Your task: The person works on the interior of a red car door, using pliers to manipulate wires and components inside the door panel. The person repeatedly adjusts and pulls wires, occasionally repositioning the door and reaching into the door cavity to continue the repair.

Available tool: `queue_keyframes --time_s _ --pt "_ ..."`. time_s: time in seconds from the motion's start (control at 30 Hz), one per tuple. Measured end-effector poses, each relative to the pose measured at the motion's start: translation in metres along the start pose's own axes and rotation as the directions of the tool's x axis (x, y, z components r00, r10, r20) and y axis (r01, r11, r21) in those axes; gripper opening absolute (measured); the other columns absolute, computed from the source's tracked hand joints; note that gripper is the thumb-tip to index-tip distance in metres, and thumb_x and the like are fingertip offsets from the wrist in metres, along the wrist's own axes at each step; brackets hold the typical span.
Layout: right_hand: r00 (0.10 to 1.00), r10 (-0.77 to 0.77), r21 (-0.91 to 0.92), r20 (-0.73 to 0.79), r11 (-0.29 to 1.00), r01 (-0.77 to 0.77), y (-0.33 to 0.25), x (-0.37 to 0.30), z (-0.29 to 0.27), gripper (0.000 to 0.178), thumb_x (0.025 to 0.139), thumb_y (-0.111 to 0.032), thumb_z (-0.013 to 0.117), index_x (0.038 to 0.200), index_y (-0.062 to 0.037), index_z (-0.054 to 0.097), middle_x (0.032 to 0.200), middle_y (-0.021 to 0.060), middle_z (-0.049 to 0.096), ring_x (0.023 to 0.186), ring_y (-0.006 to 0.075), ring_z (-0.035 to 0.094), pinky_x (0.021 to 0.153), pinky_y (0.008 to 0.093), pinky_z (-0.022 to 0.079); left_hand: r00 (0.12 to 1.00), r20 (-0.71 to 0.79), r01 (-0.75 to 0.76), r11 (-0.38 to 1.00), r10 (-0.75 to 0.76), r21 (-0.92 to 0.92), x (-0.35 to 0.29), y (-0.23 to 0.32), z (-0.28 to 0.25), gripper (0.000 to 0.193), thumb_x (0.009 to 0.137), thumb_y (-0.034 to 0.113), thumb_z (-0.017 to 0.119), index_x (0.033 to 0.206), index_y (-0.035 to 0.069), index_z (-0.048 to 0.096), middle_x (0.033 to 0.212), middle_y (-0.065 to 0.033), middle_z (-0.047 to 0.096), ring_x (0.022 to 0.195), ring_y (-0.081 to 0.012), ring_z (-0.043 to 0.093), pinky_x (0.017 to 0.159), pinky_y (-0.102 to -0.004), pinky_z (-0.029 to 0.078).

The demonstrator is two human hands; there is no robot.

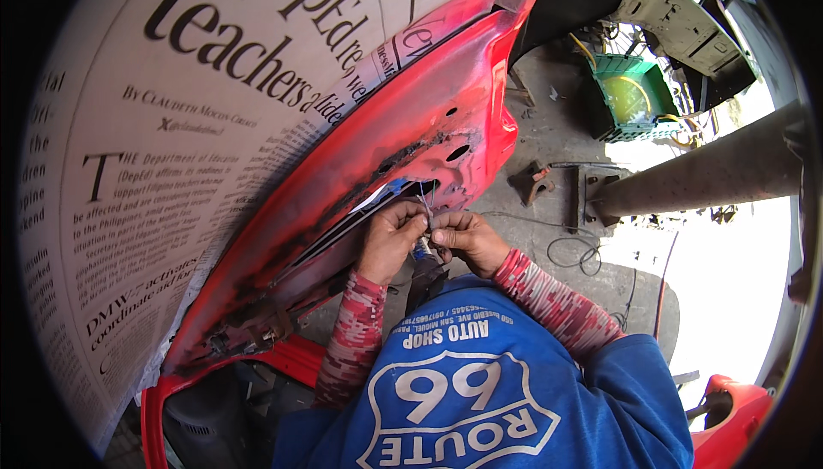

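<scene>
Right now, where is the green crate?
In the head view, the green crate sits upper right on the concrete floor, beyond the red panel, far from both hands.

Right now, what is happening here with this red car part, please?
A person in a blue shirt and red patterned sleeves works with both hands close together at the edge of a red car body panel. The left hand and the right hand pinch thin wires that come out of a dark slot in the panel. Newspaper covers the area beside the red paint. A green crate stands on the concrete floor beyond.
</scene>
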State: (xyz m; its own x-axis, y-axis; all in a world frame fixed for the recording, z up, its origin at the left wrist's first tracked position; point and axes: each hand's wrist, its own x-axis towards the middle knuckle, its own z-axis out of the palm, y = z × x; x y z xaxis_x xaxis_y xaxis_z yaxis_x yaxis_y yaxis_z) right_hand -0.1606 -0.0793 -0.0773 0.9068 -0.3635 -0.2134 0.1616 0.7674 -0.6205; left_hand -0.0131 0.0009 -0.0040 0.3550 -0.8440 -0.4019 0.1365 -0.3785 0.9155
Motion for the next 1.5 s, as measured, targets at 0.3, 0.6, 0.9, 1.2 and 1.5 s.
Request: queue_keyframes --time_s 0.3,0.6,0.9,1.2,1.5 --pt "0.992 0.102 0.049 0.075 0.993 -0.106 -0.006 -0.001 -0.002 0.023 0.088 -0.013 0.072 0.106 0.0002 0.065 0.084 0.0022 0.063 0.067 0.0100 0.057 0.060 0.0236 0.046 0.998 0.059 0.040 0.992 -0.033 -0.123 0.001 0.006 -0.003 0.019 0.100 0.019 0.053 0.092 0.005 0.063 0.068 0.0064 0.048 0.057 -0.0027 0.039 0.052 -0.0193 0.032" --pt "0.995 -0.091 -0.065 -0.032 0.994 0.089 -0.012 -0.006 0.013 0.015 0.087 -0.007 0.071 0.098 -0.0038 0.060 0.080 0.0016 0.063 0.063 0.0091 0.058 0.056 0.0230 0.047 0.978 -0.057 -0.199 0.979 0.200 0.036 -0.005 0.012 0.015 0.017 0.095 0.022 0.065 0.091 0.006 0.065 0.068 0.0068 0.053 0.055 0.0013 0.038 0.048 -0.0169 0.027" --pt "0.971 -0.216 -0.073 -0.102 0.975 0.210 -0.011 -0.011 0.021 0.017 0.090 -0.006 0.065 0.106 -0.0010 0.060 0.085 0.0032 0.064 0.065 0.0104 0.060 0.061 0.0233 0.050 0.990 -0.060 -0.135 0.988 0.130 -0.079 -0.001 0.002 0.010 0.014 0.094 0.019 0.067 0.091 0.005 0.066 0.076 0.0045 0.059 0.058 0.0002 0.041 0.051 -0.0167 0.032" --pt "0.989 -0.145 -0.169 -0.031 0.976 0.138 -0.015 -0.011 0.015 0.022 0.093 -0.010 0.063 0.110 0.0024 0.061 0.087 0.0031 0.063 0.071 0.0107 0.060 0.067 0.0264 0.051 0.983 -0.087 -0.174 0.977 0.164 -0.125 -0.001 -0.003 0.008 0.013 0.092 0.015 0.068 0.094 0.004 0.064 0.082 0.0014 0.063 0.071 -0.0042 0.054 0.065 -0.0203 0.044" --pt "0.984 -0.158 -0.235 -0.087 0.963 0.134 -0.011 -0.009 0.016 0.020 0.092 -0.008 0.066 0.109 0.0013 0.063 0.085 0.0017 0.064 0.071 0.0098 0.060 0.064 0.0247 0.051 0.936 -0.114 -0.322 0.941 0.332 0.101 -0.007 -0.009 0.004 0.013 0.094 0.013 0.065 0.097 0.000 0.062 0.086 -0.0004 0.063 0.074 -0.0063 0.055 0.069 -0.0222 0.046"
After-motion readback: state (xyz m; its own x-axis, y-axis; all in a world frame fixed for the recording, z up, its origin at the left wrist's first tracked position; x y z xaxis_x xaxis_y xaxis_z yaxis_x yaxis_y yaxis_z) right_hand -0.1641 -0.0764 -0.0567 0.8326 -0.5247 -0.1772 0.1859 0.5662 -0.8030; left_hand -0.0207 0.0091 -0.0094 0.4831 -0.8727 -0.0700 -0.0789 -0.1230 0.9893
